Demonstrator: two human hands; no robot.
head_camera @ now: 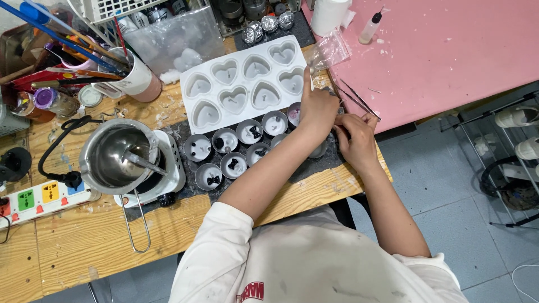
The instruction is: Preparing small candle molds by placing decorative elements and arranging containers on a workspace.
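Both hands are down at the near right corner of the heart mould (247,84), that white silicone tray with eight heart cavities, waxy and matte. The left hand (317,109) lies over the round metal cups (238,147), forefinger stretched up along the mould's right edge, other fingers curled downward over a cup; what they pinch, I cannot tell, the knuckles hide it. The right hand (355,137) sits just beside it, fingers bunched tight, thumb and fingertips pressed together near the long thin tweezers (356,101); whether it actually grips them I cannot tell.

The cups huddle in two loose rows just below the mould on a dark mat (188,188), shiny aluminium, pale wax inside, several with small black bow shapes. One cup near the left hand shows pinkish.

Room to move is tight. Right of the mould, the wooden table's edge (314,193) meets a pink board (449,50), flecked with white crumbs, and the hands work right at that seam. Beyond the board, grey floor tiles (438,213) open up.

Left of the mould, a steel melting pot (115,154) sits on a small white hotplate, wire handle hanging toward the table's near edge. Further left, a power strip (42,196) with coloured sockets. Above and left of the mould, a cup of brushes (132,76), crowded.
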